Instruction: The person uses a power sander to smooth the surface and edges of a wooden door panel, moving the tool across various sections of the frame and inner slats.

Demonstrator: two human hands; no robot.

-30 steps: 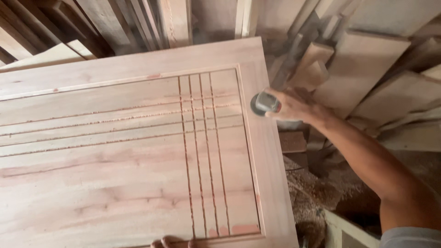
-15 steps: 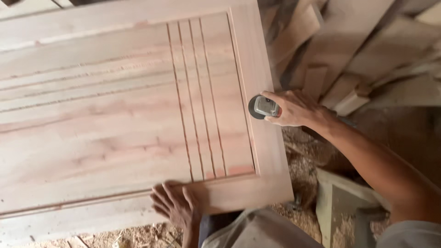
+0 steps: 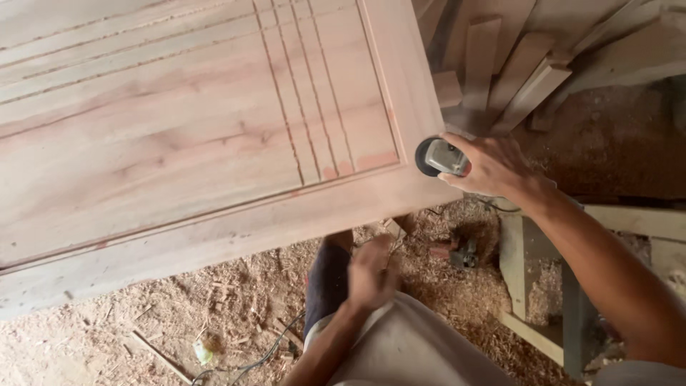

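Much of the wooden door panel [image 3: 179, 136] runs out of the picture at the top and left, so only its lower right corner, near 3 o'clock from the frame's centre, can be seen whole. The small power sander [image 3: 437, 156] is half covered by the right hand [image 3: 493, 168], whose fingers wrap over its top and clamp it; only a dark round rim and a grey body show, and what lies under its base cannot be made out. It sits at the panel's right edge, just above that lower corner, at about 2 o'clock from the centre. The left hand [image 3: 371, 271] is blurred below the panel's lower edge, at about 6 o'clock, clear of the wood and holding nothing that can be seen; its fingers look loosely curled, though the blur leaves this uncertain. The panel is pale, reddish-streaked timber with a raised frame and three thin grooves running down to the lower rail, plus more grooves crossing toward the left. Leaning wooden planks [image 3: 514, 64] fill the 1 o'clock corner, partly cut off. Sawdust [image 3: 179, 322] covers the floor, with a thin cord [image 3: 271, 350] trailing across it at 7 o'clock.
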